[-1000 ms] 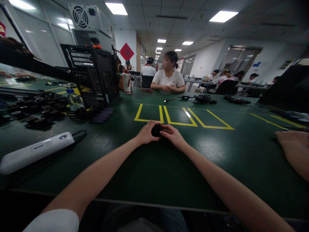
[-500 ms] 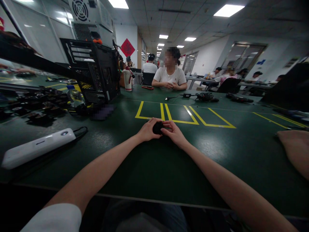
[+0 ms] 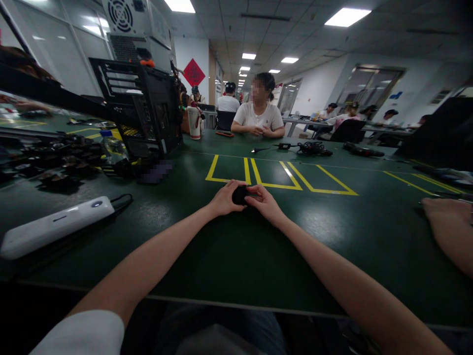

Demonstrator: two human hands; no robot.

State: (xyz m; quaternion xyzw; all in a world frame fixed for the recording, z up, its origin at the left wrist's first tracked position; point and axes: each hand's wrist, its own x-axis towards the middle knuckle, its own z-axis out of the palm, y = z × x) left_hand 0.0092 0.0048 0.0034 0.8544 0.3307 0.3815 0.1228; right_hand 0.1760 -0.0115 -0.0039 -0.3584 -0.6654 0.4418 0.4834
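Both my forearms reach out over a dark green table point(image 3: 229, 256). My left hand point(image 3: 223, 199) and my right hand point(image 3: 265, 203) meet near the table's middle, just short of yellow taped boxes point(image 3: 275, 177). Between them sits a small black rounded object point(image 3: 240, 195). The fingers of both hands are curled round it, and most of it is hidden by them. I cannot make out what the object is.
A white power strip point(image 3: 55, 226) with a black cable lies at the left. An open black computer case point(image 3: 142, 111) and dark parts stand at the back left. A co-worker's hand point(image 3: 449, 222) rests at the right edge. A person in white point(image 3: 258, 116) sits opposite; cables point(image 3: 312, 148) lie beyond.
My hands stay together on the black object with only slight finger shifts. The co-worker's hand at the right has shifted a little. The view has tilted slightly.
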